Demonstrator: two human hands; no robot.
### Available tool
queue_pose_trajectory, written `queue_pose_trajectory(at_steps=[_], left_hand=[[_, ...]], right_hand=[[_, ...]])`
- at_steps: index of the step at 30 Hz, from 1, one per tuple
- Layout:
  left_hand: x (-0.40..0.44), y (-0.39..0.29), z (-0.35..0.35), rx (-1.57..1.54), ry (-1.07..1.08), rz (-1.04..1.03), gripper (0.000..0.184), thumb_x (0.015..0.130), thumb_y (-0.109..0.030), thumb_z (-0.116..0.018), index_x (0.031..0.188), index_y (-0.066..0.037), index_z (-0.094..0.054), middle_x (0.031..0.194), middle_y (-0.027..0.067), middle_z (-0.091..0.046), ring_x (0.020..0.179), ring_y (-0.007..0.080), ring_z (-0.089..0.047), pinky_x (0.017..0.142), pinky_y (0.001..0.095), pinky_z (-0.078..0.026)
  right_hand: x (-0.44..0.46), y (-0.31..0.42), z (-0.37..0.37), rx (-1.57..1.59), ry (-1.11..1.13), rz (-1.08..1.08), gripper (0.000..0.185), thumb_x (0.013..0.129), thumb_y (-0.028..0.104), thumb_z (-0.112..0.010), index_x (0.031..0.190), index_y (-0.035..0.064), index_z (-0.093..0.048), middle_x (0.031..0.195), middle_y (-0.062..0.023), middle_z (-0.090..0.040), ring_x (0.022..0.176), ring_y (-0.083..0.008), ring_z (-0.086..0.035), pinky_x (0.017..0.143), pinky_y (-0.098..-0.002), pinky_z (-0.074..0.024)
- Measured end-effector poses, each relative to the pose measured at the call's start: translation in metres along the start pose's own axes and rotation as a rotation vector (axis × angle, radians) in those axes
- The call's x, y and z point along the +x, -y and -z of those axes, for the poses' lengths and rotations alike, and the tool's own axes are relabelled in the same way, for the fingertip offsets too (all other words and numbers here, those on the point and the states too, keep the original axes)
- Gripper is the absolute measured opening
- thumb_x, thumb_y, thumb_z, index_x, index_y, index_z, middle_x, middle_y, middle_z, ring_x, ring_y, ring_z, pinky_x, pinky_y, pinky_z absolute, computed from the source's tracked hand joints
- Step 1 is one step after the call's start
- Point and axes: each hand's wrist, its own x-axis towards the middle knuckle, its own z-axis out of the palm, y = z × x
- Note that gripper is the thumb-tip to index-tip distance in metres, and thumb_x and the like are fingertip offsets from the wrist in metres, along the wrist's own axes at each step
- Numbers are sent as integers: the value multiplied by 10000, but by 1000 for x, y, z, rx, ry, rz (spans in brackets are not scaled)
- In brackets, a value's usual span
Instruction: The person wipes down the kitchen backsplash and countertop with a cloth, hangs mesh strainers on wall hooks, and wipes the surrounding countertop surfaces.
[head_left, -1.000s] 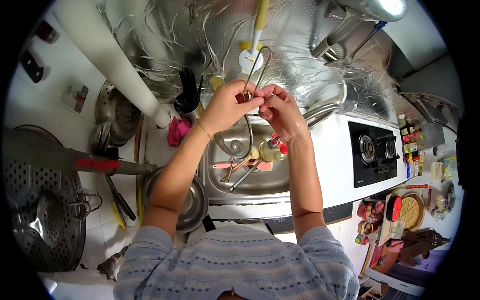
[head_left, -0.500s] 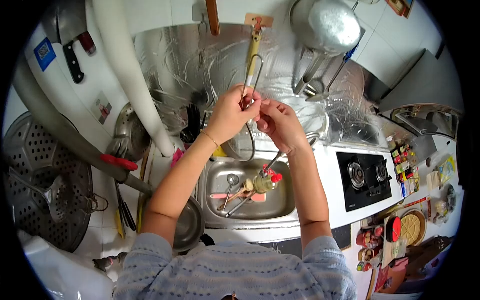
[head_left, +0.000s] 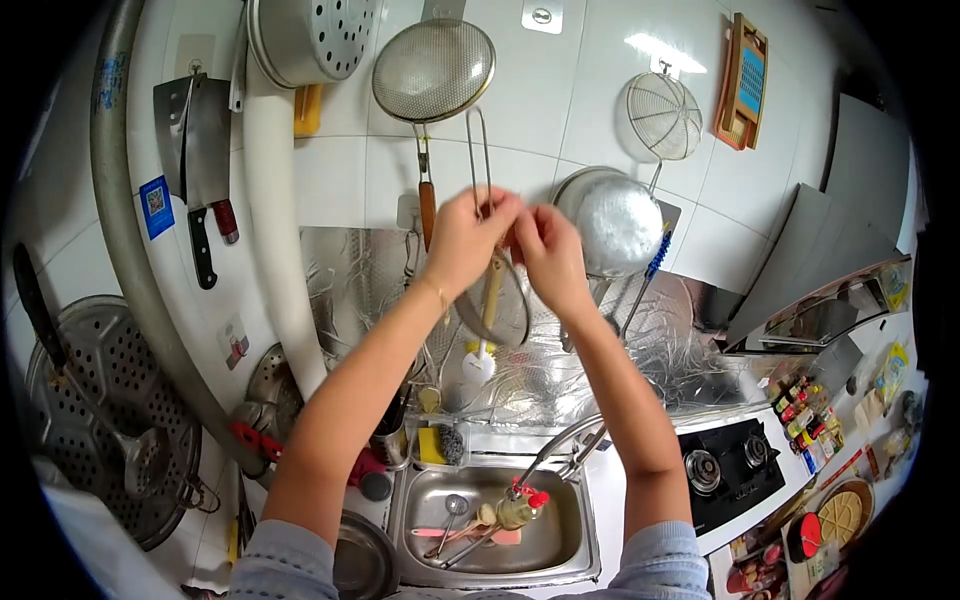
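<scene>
My left hand (head_left: 468, 242) is closed around the handle of a round metal strainer (head_left: 526, 312), held up in front of the foil-covered wall. Its looped wire handle (head_left: 478, 140) sticks up above my fingers, and the round rim hangs below them. Close beside it, my right hand (head_left: 552, 258) is closed in a pinch by the handle. Its fingertips are slightly blurred, and whatever is between them is hidden. A larger mesh strainer (head_left: 434, 72) with a wooden handle hangs on the tiles just above. Behind the held rim hangs a white-headed brush (head_left: 479, 365).
Below, the sink (head_left: 408, 545) contains utensils and a bottle (head_left: 515, 510) under the faucet (head_left: 560, 437). Knives (head_left: 205, 130) hang at left; a metal pot (head_left: 620, 225) and a wire skimmer (head_left: 664, 115) hang at right. The gas stove (head_left: 725, 475) is on the right counter.
The view has tilted upward, showing more of the tiled wall and its hanging strainers. My hands have risen with the held strainer and remain close together.
</scene>
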Motion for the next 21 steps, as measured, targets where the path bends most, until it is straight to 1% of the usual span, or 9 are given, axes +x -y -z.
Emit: queue_pose_trajectory(at_steps=[2,3,5,6,8,11,16,18,21], left_hand=[[24,-16,-5,-40,-28,13,172,870,-152,-575,889,11,-628,742,3,-601,664,60,-521,604,213,-438],[39,-14,-6,-73,-42,-8,187,855,-192,-593,871,-10,-634,718,-10,-584,629,46,-485,562,205,-407],[57,-32,-10,-61,-55,23,189,843,-208,-603,860,-24,-638,711,-16,-576,613,42,-468,544,197,-383],[66,-39,-11,-46,-69,55,191,832,-225,-613,849,-38,-641,704,-22,-568,596,38,-450,525,189,-358],[92,-36,-9,-65,-52,50,187,816,-234,-624,842,-50,-644,703,-26,-566,598,37,-442,512,185,-339],[128,-42,-10,-94,-19,44,182,793,-241,-639,836,-64,-648,722,-27,-569,619,40,-442,512,185,-328],[164,-56,-13,-30,-11,148,200,777,-242,-635,844,-54,-640,806,-10,-589,674,74,-469,579,217,-364],[168,-51,-16,-2,-26,86,194,777,-224,-627,840,-40,-623,808,-1,-586,646,81,-468,550,221,-358],[176,-40,-17,74,5,144,169,774,-194,-611,803,-28,-597,792,19,-575,562,75,-433,482,231,-329]], right_hand=[[23,6,0,-65,-64,140,250,912,197,-509,811,-30,-533,633,-100,-577,530,-135,-536,502,-283,-427],[36,7,2,-67,-65,140,250,912,197,-509,811,-30,-533,633,-100,-577,530,-135,-536,502,-283,-427],[63,8,6,-273,-148,344,209,894,185,-538,841,-18,-534,664,-153,-583,530,-236,-551,528,-322,-442],[75,10,9,-275,-151,346,209,894,185,-538,841,-18,-534,664,-153,-583,530,-236,-551,528,-322,-442],[99,15,16,-379,-170,462,182,877,177,-561,863,-3,-537,692,-191,-582,568,-321,-548,548,-353,-446],[134,22,27,-423,-161,592,175,873,173,-563,860,-1,-544,691,-198,-585,597,-343,-552,566,-363,-447],[194,31,41,-406,-227,552,184,873,165,-543,829,-12,-560,669,-158,-606,615,-292,-593,587,-343,-453],[220,33,44,-483,-305,521,211,865,188,-548,815,-16,-566,667,-136,-616,610,-268,-598,587,-340,-459],[260,28,43,-522,-311,435,239,861,228,-530,805,2,-581,714,-138,-633,687,-303,-608,681,-384,-444]])
